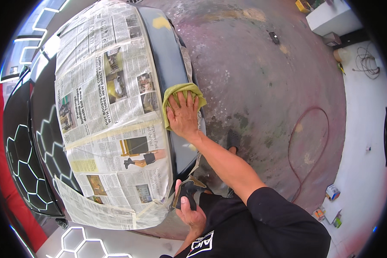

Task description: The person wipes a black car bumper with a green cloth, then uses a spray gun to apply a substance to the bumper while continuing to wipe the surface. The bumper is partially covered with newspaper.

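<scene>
Cloth (176,89), right hand (185,118) flat, fingers (182,99) spread

Wide fisheye view from the wearer's head, looking steeply down, near the car (162,49) at nine o'clock, shirt (284,219) at five, floor (262,81) at two.

"Counts, please. Hands (184,115) first?"
"Two in all: one right, and one left hand (192,216)."
"Cloths (172,93)?"
"Just one."
"And black tools (190,188)?"
"One of those, too."
"How many cars (167,52) can you make out for certain?"
"One."
"Newspaper sheets (84,50)?"
"Several; they overlap too much for an exact number."
"Hoses (290,142)?"
"One."
"Wire coils (368,68)?"
"One."
"Blue boxes (332,192)?"
"I count one."
</scene>
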The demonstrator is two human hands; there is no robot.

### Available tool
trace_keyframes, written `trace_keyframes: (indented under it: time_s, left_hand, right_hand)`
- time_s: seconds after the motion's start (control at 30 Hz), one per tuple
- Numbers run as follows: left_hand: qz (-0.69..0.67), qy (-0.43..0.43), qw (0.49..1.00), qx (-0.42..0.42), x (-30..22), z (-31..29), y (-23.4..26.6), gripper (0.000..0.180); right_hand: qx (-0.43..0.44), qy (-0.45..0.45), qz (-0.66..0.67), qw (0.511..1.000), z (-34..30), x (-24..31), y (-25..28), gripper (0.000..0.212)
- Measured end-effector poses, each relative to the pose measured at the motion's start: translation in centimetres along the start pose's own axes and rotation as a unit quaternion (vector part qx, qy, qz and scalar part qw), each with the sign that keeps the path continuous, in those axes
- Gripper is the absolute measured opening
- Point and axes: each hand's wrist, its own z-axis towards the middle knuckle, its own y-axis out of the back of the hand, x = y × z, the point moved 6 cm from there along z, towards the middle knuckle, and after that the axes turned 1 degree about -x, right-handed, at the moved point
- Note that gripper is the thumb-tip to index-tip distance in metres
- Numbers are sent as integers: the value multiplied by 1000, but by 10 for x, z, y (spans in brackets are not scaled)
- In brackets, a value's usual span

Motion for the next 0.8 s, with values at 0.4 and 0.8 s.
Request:
trace_keyframes:
  time_s: [0.4, 0.8]
  left_hand:
    - [-58, -29, 998, 27, -28, 101, -164, 65]
    - [-79, -52, 995, -39, -59, 262, -271, 67]
  right_hand:
    - [91, 31, 5, 995, 43, -21, -12, 59]
    - [69, 84, -1, 994, 305, -49, -57, 61]
